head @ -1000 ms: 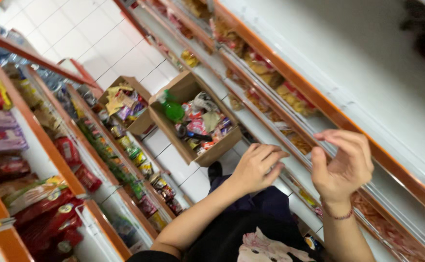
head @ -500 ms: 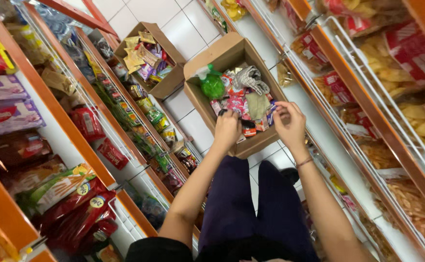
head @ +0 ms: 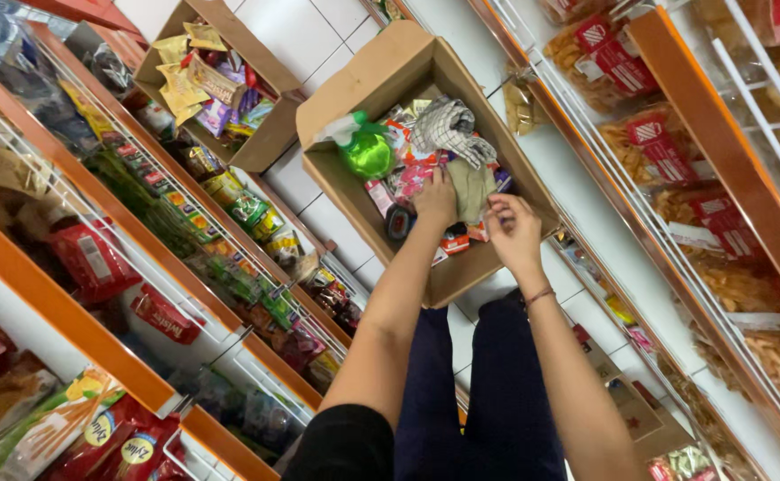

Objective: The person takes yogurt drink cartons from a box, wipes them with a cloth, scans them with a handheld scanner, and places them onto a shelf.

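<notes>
Cardboard box (head: 354, 183) nearer now; both hands (head: 437, 198) still inside.

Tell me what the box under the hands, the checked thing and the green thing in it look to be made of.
Box: plain brown cardboard, matte, with folded flaps. Checked thing: soft woven cloth, going by its crumpled folds. Green thing: glossy, with a bright highlight, probably thin plastic or foil; cannot tell which. Left hand and right hand rest among the packets.

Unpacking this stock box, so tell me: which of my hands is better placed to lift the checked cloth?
Probably the left hand: it lies among the packets just below the checked cloth. The right hand is nearer the cardboard box edge, farther from it.
</notes>
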